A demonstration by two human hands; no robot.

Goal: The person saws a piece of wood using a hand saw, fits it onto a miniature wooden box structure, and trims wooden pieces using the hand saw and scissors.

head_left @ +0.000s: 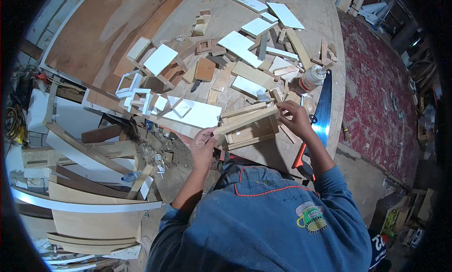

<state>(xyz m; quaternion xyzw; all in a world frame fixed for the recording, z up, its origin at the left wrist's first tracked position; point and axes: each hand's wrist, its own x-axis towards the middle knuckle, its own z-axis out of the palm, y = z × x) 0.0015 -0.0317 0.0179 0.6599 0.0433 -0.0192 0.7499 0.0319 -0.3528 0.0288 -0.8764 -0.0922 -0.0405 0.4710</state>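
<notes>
Both of my hands grip a pale wooden strip that lies lengthwise over a small open wooden box-like frame near the table's front edge. My left hand is closed on the strip's left end; my right hand pinches its right end. Just right of my right hand are a hand saw with an orange handle and a white glue bottle. A white board lies behind my left hand, with small white frames on it.
Wood offcuts and white panels cover the table. A large plywood sheet is at the back left. Stacked curved boards and a plastic bottle lie low at the left. A red floor area is at the right.
</notes>
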